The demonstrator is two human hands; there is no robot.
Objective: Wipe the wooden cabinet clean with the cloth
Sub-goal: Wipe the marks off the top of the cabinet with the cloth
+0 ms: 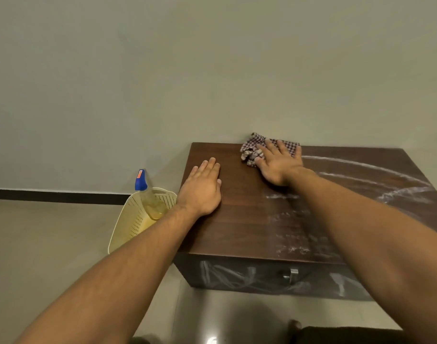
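A: Start nearest us. What's down at six o'clock?

B: The front face of the wooden cabinet [262,276], with a small metal handle [292,273] and pale smears across the dark panel. Its top runs away from us toward twelve, the long side lying from nine to three.

A: And the hands?

B: The left hand [202,187] lies flat and spread on the top near the nine o'clock edge, fingers together, holding nothing; it looks like a brace. The right hand [278,163] is farther off, toward twelve, palm down with fingers spread, pressing on the checked cloth [249,150], which is bunched against the wall [212,70] at the back edge.

A: So where does the dirt lie from that cloth?

B: Toward three and back toward five: white curved streaks [376,180] and speckled residue cover the right half of the top. The left half by the brace hand looks clean. I'd judge the right hand, already on the cloth, has to sweep rightward along the long side, then come nearer.

A: Anything else?

B: At nine o'clock on the floor, just beside the cabinet, a cream perforated basket [135,219] holds a spray bottle [148,194] with a blue nozzle.
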